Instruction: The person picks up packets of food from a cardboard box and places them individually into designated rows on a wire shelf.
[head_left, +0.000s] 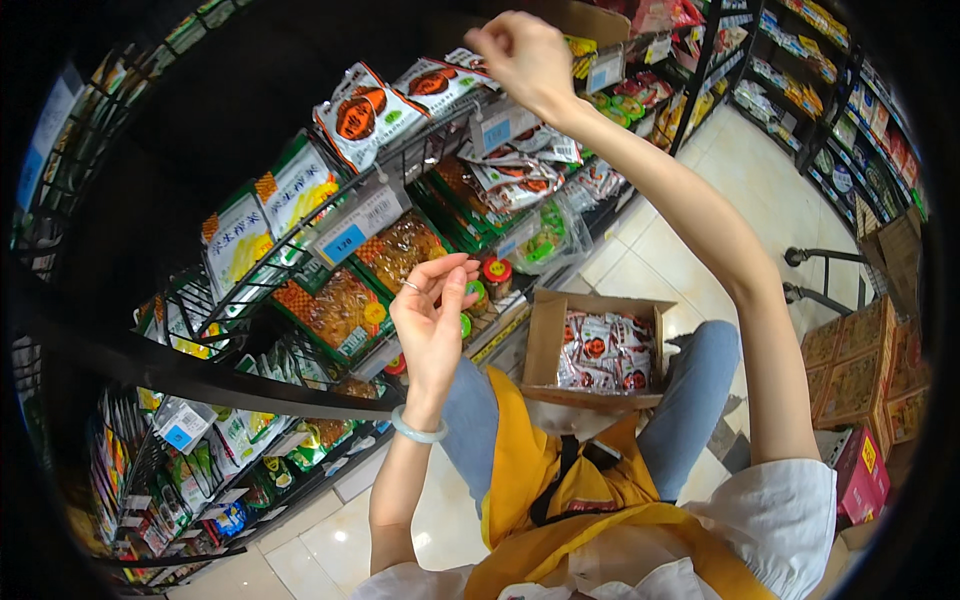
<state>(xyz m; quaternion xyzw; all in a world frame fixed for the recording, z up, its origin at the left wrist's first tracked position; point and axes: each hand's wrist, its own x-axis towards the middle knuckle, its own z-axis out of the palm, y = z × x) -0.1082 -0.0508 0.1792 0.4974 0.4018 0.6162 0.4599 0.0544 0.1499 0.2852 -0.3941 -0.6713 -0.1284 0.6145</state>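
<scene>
My left hand (431, 311), with a ring and a pale bangle, is raised before the lower shelf with loosely bent fingers and nothing visible in it. Behind it are packs of brown food (330, 311) in green-edged wrappers. My right hand (525, 64) is above the upper wire shelf, its fingers curled and slightly blurred; whether it holds anything is hidden. Close to it, white-and-red packets (442, 81) lie on that shelf, and another such packet (367, 116) leans at the rack's edge. Between my knees an open cardboard box (544, 349) holds many similar packets (600, 349).
The wire shelf edge (420, 161) carries price tags (360, 225). Red- and green-lidded jars (496, 274) stand low on the rack. A black bar (300, 390) crosses at left. Stacked cartons (847, 367), a pink box (862, 476) and cart wheels (796, 257) are at right on the tiled floor.
</scene>
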